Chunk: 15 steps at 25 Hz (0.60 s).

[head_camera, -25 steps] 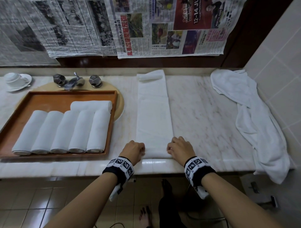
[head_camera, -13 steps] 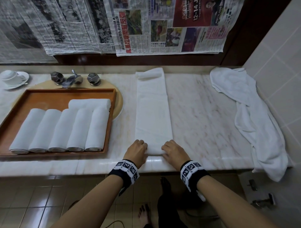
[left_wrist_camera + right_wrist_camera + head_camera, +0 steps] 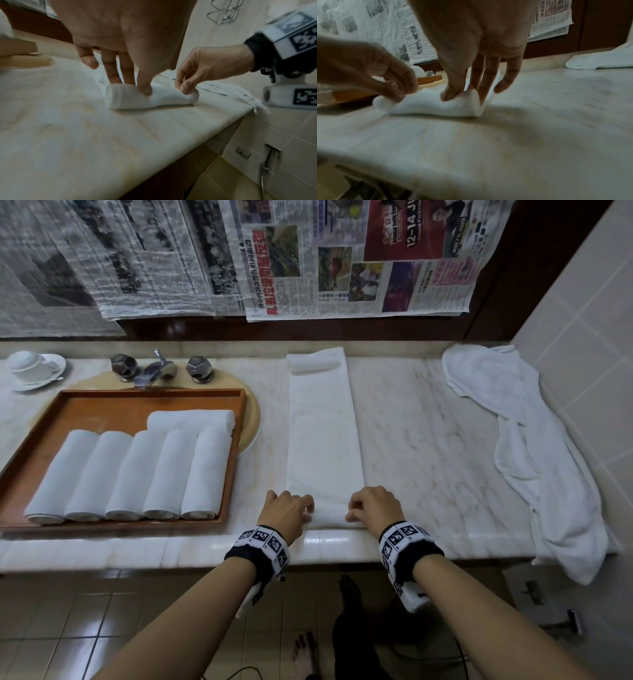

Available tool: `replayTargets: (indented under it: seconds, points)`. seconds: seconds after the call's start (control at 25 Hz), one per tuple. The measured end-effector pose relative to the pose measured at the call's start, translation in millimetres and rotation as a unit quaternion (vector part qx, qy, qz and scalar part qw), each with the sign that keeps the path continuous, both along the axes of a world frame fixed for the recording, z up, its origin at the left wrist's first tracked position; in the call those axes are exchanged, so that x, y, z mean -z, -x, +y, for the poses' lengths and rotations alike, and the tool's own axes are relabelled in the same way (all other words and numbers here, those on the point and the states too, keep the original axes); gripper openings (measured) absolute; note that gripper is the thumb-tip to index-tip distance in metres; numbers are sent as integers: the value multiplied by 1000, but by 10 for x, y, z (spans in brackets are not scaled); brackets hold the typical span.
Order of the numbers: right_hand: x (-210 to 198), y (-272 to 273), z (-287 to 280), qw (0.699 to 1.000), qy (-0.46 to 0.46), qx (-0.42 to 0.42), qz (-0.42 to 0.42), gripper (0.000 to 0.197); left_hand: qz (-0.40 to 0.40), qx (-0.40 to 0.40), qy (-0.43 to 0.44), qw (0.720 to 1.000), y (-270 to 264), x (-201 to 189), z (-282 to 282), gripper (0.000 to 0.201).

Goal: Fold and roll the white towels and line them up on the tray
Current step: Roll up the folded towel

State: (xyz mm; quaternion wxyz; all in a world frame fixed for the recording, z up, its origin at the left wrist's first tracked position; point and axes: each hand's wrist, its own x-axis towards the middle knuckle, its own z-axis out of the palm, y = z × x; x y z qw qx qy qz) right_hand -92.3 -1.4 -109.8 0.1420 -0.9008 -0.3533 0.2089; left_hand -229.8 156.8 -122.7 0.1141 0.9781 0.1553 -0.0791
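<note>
A long folded white towel lies lengthwise on the marble counter. Its near end is curled into a short roll. My left hand pinches the roll's left end, and my right hand pinches its right end. In the left wrist view my left hand has its thumb in front of the roll and its fingers behind. The right wrist view shows my right hand gripping the roll the same way. The wooden tray at the left holds several rolled white towels.
A loose white towel drapes over the counter's right end beside the tiled wall. A small rolled towel lies at the strip's far end. A faucet and a cup on a saucer stand behind the tray.
My hands held the flat near end by its corners before. They have since curled that end over into a small roll and shifted slightly inward.
</note>
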Motion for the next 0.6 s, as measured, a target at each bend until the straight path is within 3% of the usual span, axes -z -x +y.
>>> replayTargets:
  seconds: [0.12,0.24,0.32,0.48,0.6]
  points:
    - [92,123,17,997,-18,-42,-58,5,-49,-24,29,998,-37,37,-63,15]
    - [214,214,26,992,-35,-81,-88,13,-38,-39,46,997,-80,72,-61,24]
    - [209,279,10,989,-41,-87,-114,5,-36,-37,45,998,-97,86,-20,26]
    - [253,346,-31,987,-15,-129,-96,35,-58,-29,36,997,-82,108,-73,22]
    - [281,241,12,980,-33,-148,-131,23,-94,-7,30,995,-4,127,-143,23]
